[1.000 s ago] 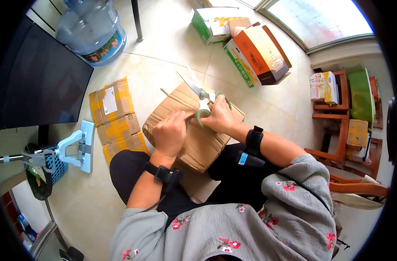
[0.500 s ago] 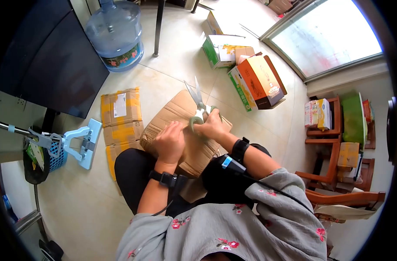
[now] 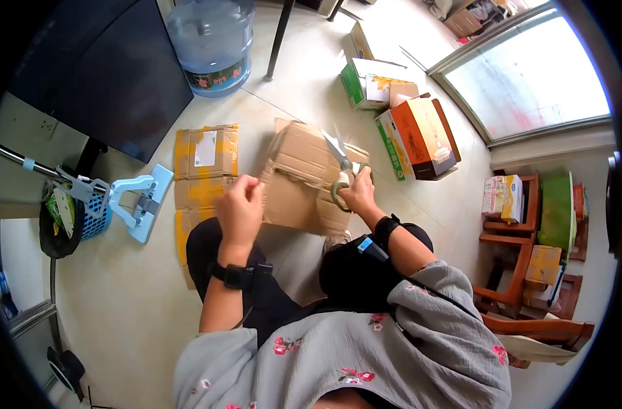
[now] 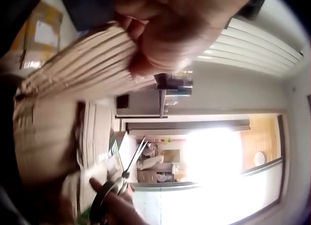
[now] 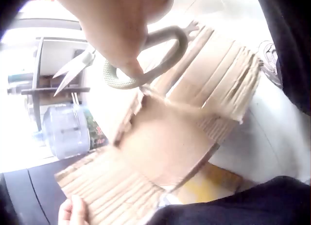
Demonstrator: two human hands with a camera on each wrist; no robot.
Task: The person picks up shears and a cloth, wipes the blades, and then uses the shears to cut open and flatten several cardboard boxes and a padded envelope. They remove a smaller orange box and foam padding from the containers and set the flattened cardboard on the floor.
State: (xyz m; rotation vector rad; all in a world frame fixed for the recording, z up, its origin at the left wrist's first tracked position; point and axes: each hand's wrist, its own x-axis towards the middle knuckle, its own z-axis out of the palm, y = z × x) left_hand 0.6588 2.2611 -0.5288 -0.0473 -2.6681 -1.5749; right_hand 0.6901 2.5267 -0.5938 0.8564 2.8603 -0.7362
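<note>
- So the cardboard box just swung round: half a second ago its creased outer side was up, now the hollow inside faces the person.
- It's out in front of the knees, near the sneaker; can't tell if it's sitting on the floor or partly held up.
- Left hand has gone left and pinches the edge of a ribbed flap between thumb and fingers, pulling it out to the side, looks like.
- Right hand is holding the scissors by the green handles, same as before. Blades are spread and look clear of the cardboard, so probably no cut happening right this second.
- What it means, as a guess: the folds and inner edges are way easier to get at now.
- Flattened, taped cardboard lies off to the left, hasn't been touched.
</note>
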